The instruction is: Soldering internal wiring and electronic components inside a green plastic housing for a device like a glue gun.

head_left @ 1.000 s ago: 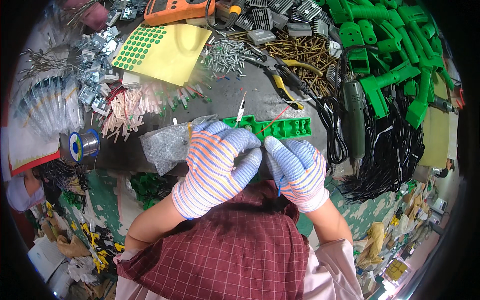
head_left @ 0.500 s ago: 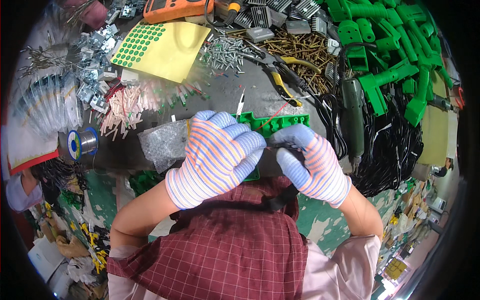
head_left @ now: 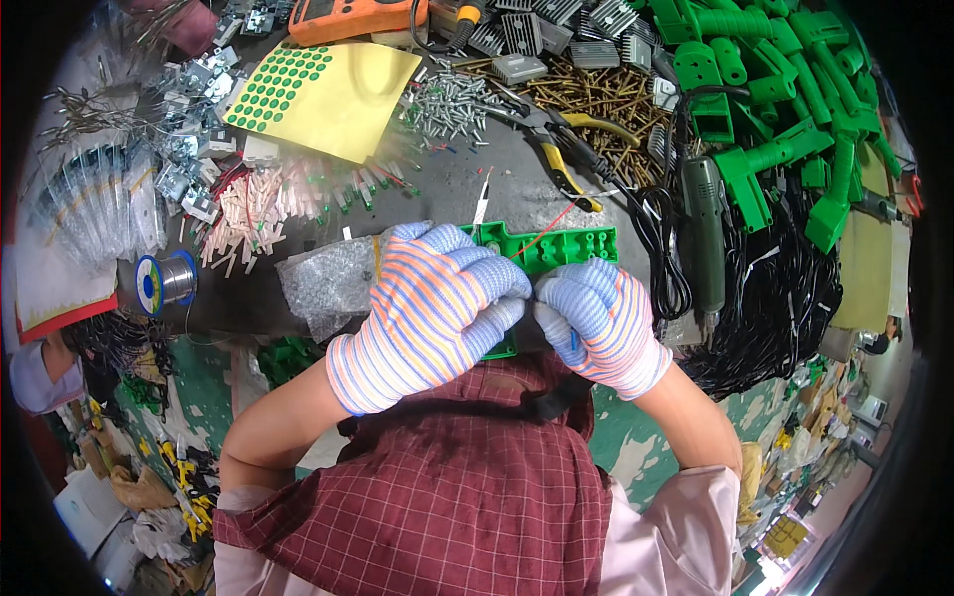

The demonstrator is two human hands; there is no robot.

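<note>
The green shell [head_left: 558, 252], a long open plastic part with moulded pockets, lies on the bench [head_left: 417, 194] in front of the person, its left part covered by a gloved left hand [head_left: 427, 308]. The left grip is curled in, thumb drawn up near the forefinger; whether anything is pinched there cannot be told. The right hand [head_left: 601, 328], in a matching striped glove, is at the near side of the shell, its fingertips just beside those of the left. The right grip is bent nearly together, and what it may have hold of is hidden; a small blue bit [head_left: 573, 341] shows at its fingers.

From the shell a red wire [head_left: 545, 232] slants up and to the right, and a white sleeve [head_left: 481, 211] points away from its far edge. Left of the shell come a clear plastic packet [head_left: 323, 288] near the left hand, then a solder spool [head_left: 171, 283]. Beyond the shell are pliers [head_left: 558, 167] with yellow and black handles, a pile of silver screws [head_left: 447, 109], and, farther left, a yellow sheet [head_left: 363, 104] with green round stickers. To the shell's right are a dark green power screwdriver [head_left: 704, 228] and a heap of black cables [head_left: 765, 318].
</note>
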